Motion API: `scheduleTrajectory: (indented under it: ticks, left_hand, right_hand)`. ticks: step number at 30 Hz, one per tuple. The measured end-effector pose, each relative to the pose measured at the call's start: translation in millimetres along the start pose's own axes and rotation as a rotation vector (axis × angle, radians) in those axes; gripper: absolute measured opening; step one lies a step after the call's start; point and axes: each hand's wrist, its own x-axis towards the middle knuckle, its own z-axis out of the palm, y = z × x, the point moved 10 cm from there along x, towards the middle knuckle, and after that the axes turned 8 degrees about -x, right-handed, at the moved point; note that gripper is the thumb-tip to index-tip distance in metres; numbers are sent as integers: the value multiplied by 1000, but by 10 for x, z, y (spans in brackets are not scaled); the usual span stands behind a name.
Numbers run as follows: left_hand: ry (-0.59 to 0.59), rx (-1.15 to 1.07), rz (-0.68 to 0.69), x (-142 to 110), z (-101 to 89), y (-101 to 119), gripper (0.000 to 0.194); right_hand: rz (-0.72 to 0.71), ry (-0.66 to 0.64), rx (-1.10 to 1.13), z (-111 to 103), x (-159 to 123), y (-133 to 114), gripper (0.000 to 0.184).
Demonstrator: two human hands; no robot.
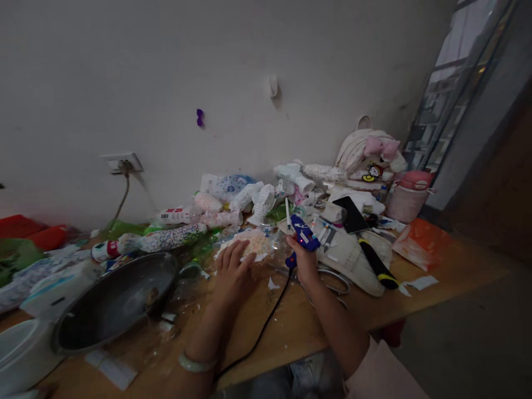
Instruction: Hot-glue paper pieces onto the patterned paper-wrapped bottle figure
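Right hand (305, 263): closed around the handle of a blue glue gun (306, 234), red light showing on its body. Left hand (233, 271): fingers apart, laid palm down against a pale patterned piece (256, 245) on the wooden desk (301, 330), just left of the glue gun. On the left wrist, a pale bangle (197, 363). From the glue gun's handle, a black cord (270, 317) running between the forearms to the near edge. Beside the right forearm, metal scissors (343, 284), partly hidden. Farther right, a black-and-yellow tool (376, 265), a dark phone-like slab (351, 215) and an orange-and-clear packet (421, 243). To the left, a large dark pan (120, 302), tilted. Along the wall, patterned wrapped bundles (262, 204), a white backpack (368, 155) with pink bow, and a pink bottle (409, 195).
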Motion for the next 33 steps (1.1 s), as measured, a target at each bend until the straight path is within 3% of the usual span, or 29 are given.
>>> scheduleTrajectory:
  ticks: [19, 25, 28, 31, 33]
  left_hand:
    - [90, 93, 117, 26, -125, 204, 25]
    - [3, -67, -23, 56, -21, 137, 35]
    - [60, -141, -62, 69, -69, 67, 43]
    - [116, -283, -161, 55, -68, -124, 55]
    - [155, -453, -353, -2, 5, -364, 61]
  right_hand:
    - [42, 9, -21, -16, -5, 49, 22]
    - [152, 70, 159, -42, -5, 159, 28]
    - [135, 133, 173, -114, -4, 121, 28]
    - [164, 178, 223, -162, -11, 126, 23]
    - [216, 182, 240, -160, -23, 159, 20]
